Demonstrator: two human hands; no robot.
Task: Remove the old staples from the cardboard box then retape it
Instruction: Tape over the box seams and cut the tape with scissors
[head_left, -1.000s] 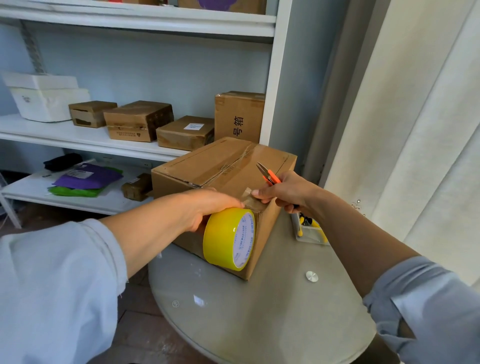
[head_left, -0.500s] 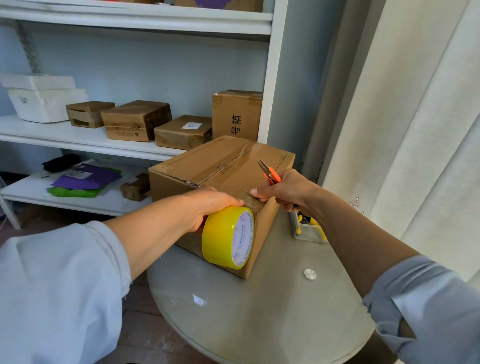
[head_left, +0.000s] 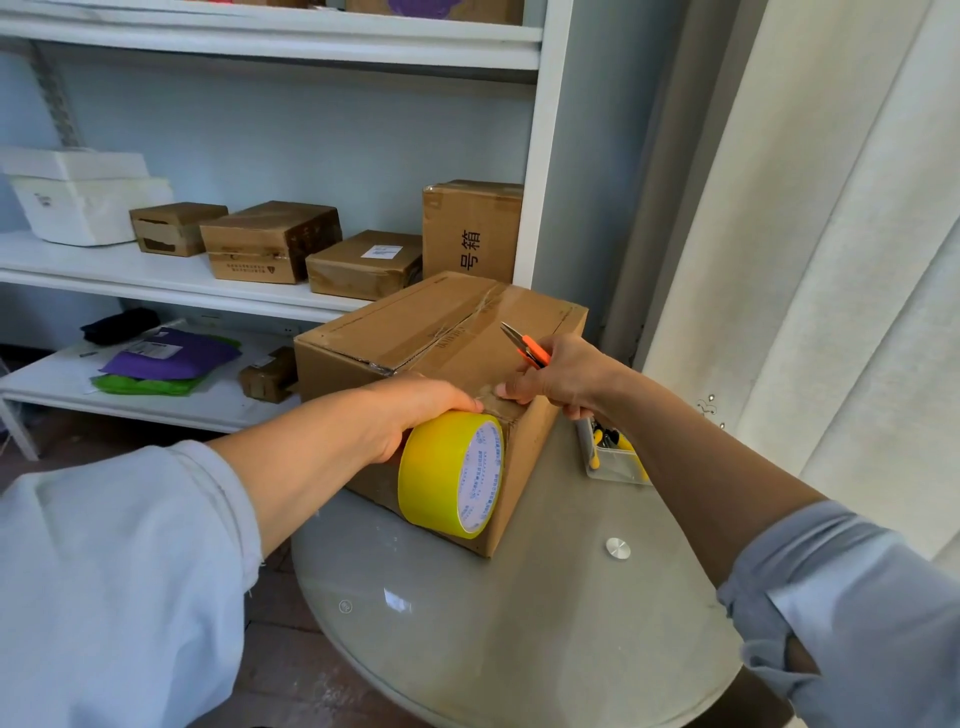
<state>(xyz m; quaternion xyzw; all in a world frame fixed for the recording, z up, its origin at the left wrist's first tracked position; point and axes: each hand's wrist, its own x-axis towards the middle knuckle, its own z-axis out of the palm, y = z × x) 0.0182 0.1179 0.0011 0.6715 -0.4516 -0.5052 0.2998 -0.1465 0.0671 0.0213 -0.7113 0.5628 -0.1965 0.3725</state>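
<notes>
**Taping the box corner**

Head view: cardboard box (head_left: 415, 332) sitting on the round table (head_left: 519, 649), at the far edge, near the shelf. Top flaps shut, with old clear tape crossing the top. No staples clear enough to make out.

Left hand (head_left: 415, 410) wrapped around the yellow tape roll (head_left: 447, 480), pressing it flat to the near side of the box, close to the top corner. Right hand (head_left: 561, 376) doing two jobs: fingertips (head_left: 506, 389) pushing down on the tape strip (head_left: 491, 405) at the top edge, other fingers curled tight around small orange snips (head_left: 527, 348), blades pointing up and away. Small clear tray (head_left: 613, 457) of yellow and black bits at the right edge of the table, just beside the box.

Likely light for its size, and stiff at the edges but soft in the middle of each side. Best held at corners and edges, not squeezed in the flat parts. Tape sticky and thin, easy to wrinkle or fold on itself, so best kept tight between roll and fingertip. Roll hard and smooth, good to grip around the ring. Snips sharp; safest with points kept away from the other hand.
</notes>
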